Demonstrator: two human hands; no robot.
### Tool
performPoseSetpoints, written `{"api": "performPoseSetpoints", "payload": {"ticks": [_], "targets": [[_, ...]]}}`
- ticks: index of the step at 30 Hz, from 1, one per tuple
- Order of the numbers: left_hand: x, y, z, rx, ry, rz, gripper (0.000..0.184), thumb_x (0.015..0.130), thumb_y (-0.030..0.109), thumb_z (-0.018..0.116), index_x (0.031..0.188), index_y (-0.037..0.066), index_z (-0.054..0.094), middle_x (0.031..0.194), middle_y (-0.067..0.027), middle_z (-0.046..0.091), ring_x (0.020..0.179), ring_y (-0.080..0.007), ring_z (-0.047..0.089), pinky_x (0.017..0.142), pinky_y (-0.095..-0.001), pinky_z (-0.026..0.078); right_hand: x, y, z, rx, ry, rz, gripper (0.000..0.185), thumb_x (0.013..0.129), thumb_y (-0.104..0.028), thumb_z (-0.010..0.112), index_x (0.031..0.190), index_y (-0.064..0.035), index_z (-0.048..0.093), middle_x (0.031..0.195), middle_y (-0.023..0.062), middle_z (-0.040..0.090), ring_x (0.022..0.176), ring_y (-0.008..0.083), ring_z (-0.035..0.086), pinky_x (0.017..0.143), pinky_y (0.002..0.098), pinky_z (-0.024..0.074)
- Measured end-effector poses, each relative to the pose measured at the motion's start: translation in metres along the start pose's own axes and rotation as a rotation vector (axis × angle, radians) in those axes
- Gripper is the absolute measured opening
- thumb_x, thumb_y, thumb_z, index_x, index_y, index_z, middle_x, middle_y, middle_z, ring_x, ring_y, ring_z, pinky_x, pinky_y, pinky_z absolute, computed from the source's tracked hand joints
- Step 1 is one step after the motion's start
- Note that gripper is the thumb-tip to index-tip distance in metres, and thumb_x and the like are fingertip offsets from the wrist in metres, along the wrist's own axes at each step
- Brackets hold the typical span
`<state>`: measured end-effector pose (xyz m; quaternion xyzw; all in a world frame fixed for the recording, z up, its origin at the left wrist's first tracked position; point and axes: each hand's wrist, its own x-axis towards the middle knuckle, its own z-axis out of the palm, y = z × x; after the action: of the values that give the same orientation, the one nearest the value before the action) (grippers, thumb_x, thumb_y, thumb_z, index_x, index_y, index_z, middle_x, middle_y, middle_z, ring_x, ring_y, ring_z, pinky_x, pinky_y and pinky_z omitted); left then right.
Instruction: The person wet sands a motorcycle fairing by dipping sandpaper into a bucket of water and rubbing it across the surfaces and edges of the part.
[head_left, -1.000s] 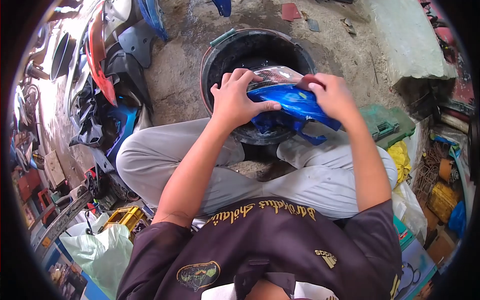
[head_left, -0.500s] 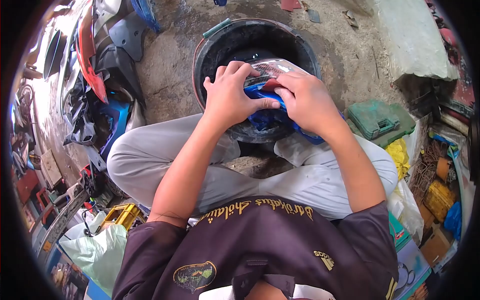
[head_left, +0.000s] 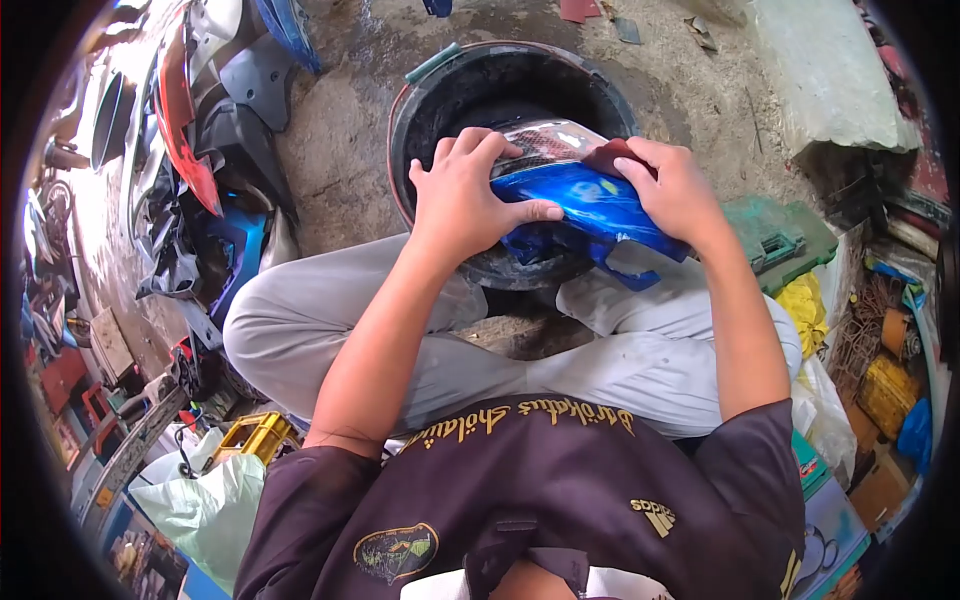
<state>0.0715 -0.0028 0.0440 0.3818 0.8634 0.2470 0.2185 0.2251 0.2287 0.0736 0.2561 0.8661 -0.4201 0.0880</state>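
A glossy blue plastic panel (head_left: 590,198) with a clear and patterned upper part lies over the near side of a black bucket (head_left: 410,120). My left hand (head_left: 465,195) grips the panel's left end, thumb on the blue face and fingers over the top edge. Pinched in my right hand (head_left: 670,190) is a dark red sheet (head_left: 607,157), which touches the panel's upper right area. Pale streaks show on the blue surface. The panel's underside and the bucket's bottom are mostly hidden.
Red, grey and black plastic panels (head_left: 185,130) are piled at the left. A pale concrete block (head_left: 830,80) stands at the upper right. Beside my right knee is a green case (head_left: 775,245). A yellow crate (head_left: 255,435) lies at the lower left.
Between the earlier frames my right hand slid left along the panel with the red sheet; now it is back at the right. My left hand has kept its grip.
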Motion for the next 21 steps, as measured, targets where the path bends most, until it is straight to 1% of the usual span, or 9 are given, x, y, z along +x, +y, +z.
{"api": "performPoseSetpoints", "payload": {"ticks": [4, 8, 9, 10, 15, 16, 17, 19, 21], "targets": [[-0.002, -0.002, 0.005, -0.012, -0.006, -0.028, 0.086, 0.061, 0.07, 0.096, 0.125, 0.016, 0.075, 0.138, -0.0021, 0.067, 0.139, -0.0341, 0.058, 0.111, -0.0721, 0.039, 0.003, -0.046, 0.043, -0.101, 0.01, -0.437, 0.024, 0.098, -0.013, 0.067, 0.117, -0.0055, 0.08, 0.113, 0.0207, 0.078, 0.107, 0.0423, 0.073, 0.097, 0.0489, 0.0571], [-0.003, -0.004, 0.008, -0.01, 0.04, 0.013, 0.085, 0.061, 0.07, 0.095, 0.124, 0.016, 0.074, 0.138, -0.0018, 0.067, 0.14, -0.0346, 0.058, 0.111, -0.0733, 0.039, 0.0, -0.027, 0.012, -0.031, 0.0, -0.157, 0.027, 0.103, -0.017, 0.064, 0.122, -0.0065, 0.08, 0.113, 0.0206, 0.079, 0.105, 0.0403, 0.076, 0.095, 0.0475, 0.0585], [-0.002, -0.006, 0.008, -0.014, 0.047, 0.038, 0.088, 0.061, 0.075, 0.094, 0.124, 0.016, 0.075, 0.136, -0.004, 0.067, 0.139, -0.0343, 0.058, 0.107, -0.0794, 0.04, 0.002, -0.005, 0.003, -0.109, 0.022, -0.053, 0.028, 0.104, -0.018, 0.063, 0.124, -0.0071, 0.079, 0.114, 0.0211, 0.08, 0.104, 0.0402, 0.077, 0.094, 0.0466, 0.0593], [-0.002, -0.006, 0.008, -0.003, 0.045, 0.035, 0.088, 0.061, 0.075, 0.094, 0.124, 0.016, 0.075, 0.136, -0.004, 0.067, 0.139, -0.0344, 0.058, 0.107, -0.0789, 0.04, 0.0, -0.005, -0.006, -0.077, 0.004, -0.003, 0.028, 0.103, -0.017, 0.064, 0.123, -0.0079, 0.08, 0.114, 0.0207, 0.08, 0.104, 0.0401, 0.078, 0.094, 0.0468, 0.0595], [-0.003, -0.01, 0.014, -0.01, 0.035, 0.018, 0.087, 0.061, 0.075, 0.094, 0.122, 0.016, 0.075, 0.136, -0.0041, 0.067, 0.138, -0.0345, 0.058, 0.107, -0.0774, 0.041, 0.006, -0.055, 0.047, -0.192, 0.0, -0.433, 0.028, 0.1, -0.016, 0.066, 0.121, -0.0059, 0.081, 0.114, 0.022, 0.079, 0.103, 0.0413, 0.077, 0.096, 0.0474, 0.0594], [-0.002, -0.01, 0.013, -0.023, 0.047, 0.022, 0.087, 0.061, 0.075, 0.094, 0.122, 0.016, 0.075, 0.135, -0.0042, 0.067, 0.137, -0.0344, 0.059, 0.106, -0.0775, 0.041, 0.005, -0.053, 0.042, -0.143, 0.009, -0.366, 0.027, 0.1, -0.016, 0.065, 0.121, -0.0066, 0.081, 0.114, 0.0217, 0.079, 0.104, 0.0409, 0.077, 0.096, 0.0471, 0.0595], [-0.004, -0.009, 0.012, -0.003, 0.047, 0.034, 0.084, 0.063, 0.072, 0.094, 0.123, 0.017, 0.074, 0.137, -0.0022, 0.068, 0.138, -0.0348, 0.058, 0.108, -0.0693, 0.042, 0.003, -0.048, 0.035, -0.097, 0.023, -0.3, 0.027, 0.101, -0.016, 0.065, 0.121, -0.0073, 0.081, 0.114, 0.0214, 0.079, 0.104, 0.0406, 0.077, 0.095, 0.0468, 0.0596], [-0.003, -0.004, 0.008, 0.003, 0.048, 0.038, 0.083, 0.064, 0.072, 0.093, 0.123, 0.017, 0.074, 0.136, -0.0024, 0.067, 0.138, -0.0349, 0.059, 0.108, -0.0693, 0.041, -0.002, -0.03, 0.012, -0.035, 0.016, -0.107, 0.028, 0.102, -0.018, 0.064, 0.122, -0.01, 0.082, 0.114, 0.0208, 0.08, 0.105, 0.0395, 0.078, 0.095, 0.046, 0.0602], [-0.002, -0.002, 0.005, 0.017, 0.027, 0.029, 0.083, 0.065, 0.072, 0.092, 0.124, 0.016, 0.074, 0.136, -0.0027, 0.067, 0.138, -0.0345, 0.059, 0.108, -0.0704, 0.041, -0.002, -0.003, 0.001, -0.06, 0.037, -0.066, 0.028, 0.102, -0.018, 0.064, 0.121, -0.0098, 0.082, 0.113, 0.0215, 0.08, 0.104, 0.0395, 0.078, 0.094, 0.0467, 0.0603]]}}
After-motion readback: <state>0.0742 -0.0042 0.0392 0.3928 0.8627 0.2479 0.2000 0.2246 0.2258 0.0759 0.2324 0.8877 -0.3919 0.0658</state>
